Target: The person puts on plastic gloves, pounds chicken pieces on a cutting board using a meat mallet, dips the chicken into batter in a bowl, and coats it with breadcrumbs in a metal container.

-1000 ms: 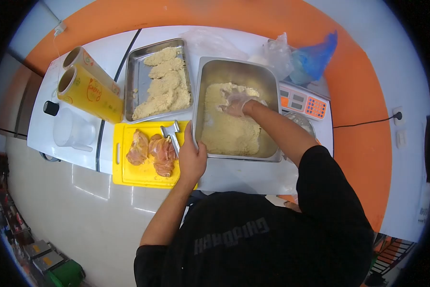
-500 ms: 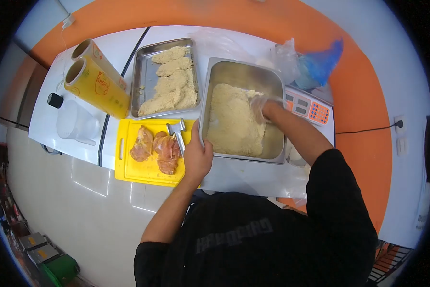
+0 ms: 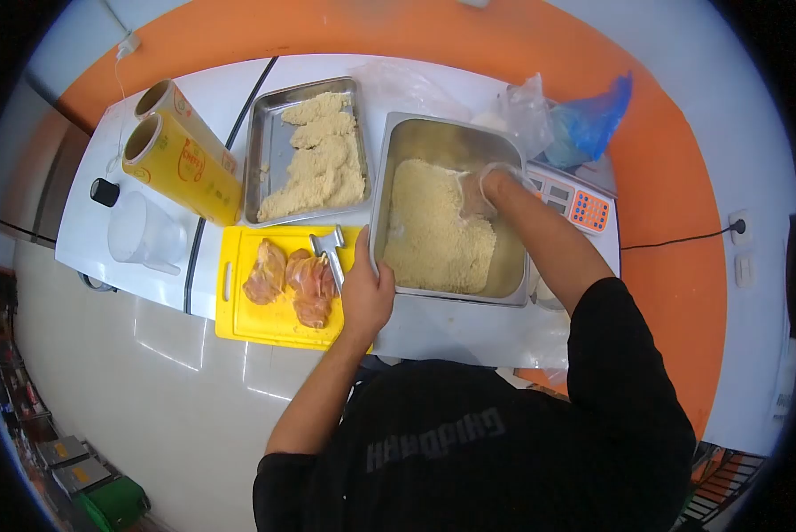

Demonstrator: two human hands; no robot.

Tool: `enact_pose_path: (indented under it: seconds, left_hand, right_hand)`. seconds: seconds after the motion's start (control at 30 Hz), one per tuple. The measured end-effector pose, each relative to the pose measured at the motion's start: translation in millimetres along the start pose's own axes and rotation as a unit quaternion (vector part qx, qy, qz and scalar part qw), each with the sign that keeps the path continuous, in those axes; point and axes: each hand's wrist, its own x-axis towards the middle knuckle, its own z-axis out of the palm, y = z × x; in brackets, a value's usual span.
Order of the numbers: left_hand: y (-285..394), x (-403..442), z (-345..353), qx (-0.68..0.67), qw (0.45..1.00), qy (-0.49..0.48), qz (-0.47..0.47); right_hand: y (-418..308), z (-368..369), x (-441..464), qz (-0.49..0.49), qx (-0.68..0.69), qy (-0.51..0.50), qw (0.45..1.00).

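Note:
My left hand (image 3: 368, 288) grips the left wall of a deep metal pan (image 3: 382, 191), thumb at the rim. Pale crumbs (image 3: 433, 235) cover much of the pan's bottom. Inside it, at the right side, my right hand (image 3: 479, 193) wears a clear plastic glove and touches the crumbs; its fingers are hidden. Left of my left hand, raw meat pieces (image 3: 311, 288) and a metal mallet (image 3: 329, 253) lie on a yellow cutting board (image 3: 230, 324). Crumb-coated pieces (image 3: 318, 168) lie in a shallow metal tray (image 3: 254, 151) behind the board.
At the left stand two large film rolls (image 3: 190, 168), a clear jug (image 3: 143, 232) and a black-capped object (image 3: 105, 191). A scale (image 3: 584, 211) and plastic bags (image 3: 584, 124) are right of the pan. Its cord (image 3: 677, 243) runs to the wall.
My right hand has moved right within the pan from the crumbs' upper middle, and the crumbs have shifted. My left hand still holds the pan. The camera view has shifted slightly.

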Motion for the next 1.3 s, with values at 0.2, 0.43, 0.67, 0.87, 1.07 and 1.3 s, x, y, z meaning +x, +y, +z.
enact_pose_path:
  seconds: [0.2,0.43,0.67,0.87,1.07,1.3]
  left_hand:
    - [2.4,-0.5,-3.1,0.009,1.0,-0.002,0.012]
    - [0.8,0.1,0.8,-0.017,1.0,0.002,0.006]
    - [2.1,0.4,-1.6,-0.017,1.0,-0.013,-0.019]
    - [-4.4,0.1,1.9,-0.009,0.999,0.03,0.032]
    - [-0.4,1.1,-3.7,0.002,1.0,-0.001,-0.02]
    - [1.0,0.5,-3.8,0.01,1.0,-0.012,-0.026]
  right_hand:
    - [-35.9,53.5,-54.4,-0.098,-0.143,0.029,0.984]
    - [-31.7,83.5,-47.8,-0.113,-0.072,0.004,0.991]
    - [-23.4,25.0,-56.9,-0.091,0.113,0.141,0.979]
    - [-65.3,56.0,-38.2,-0.06,0.101,0.124,0.985]
    - [-62.7,64.7,6.1,-0.074,0.03,0.228,0.97]
    - [-57.1,36.8,-1.5,-0.182,-0.065,0.322,0.927]
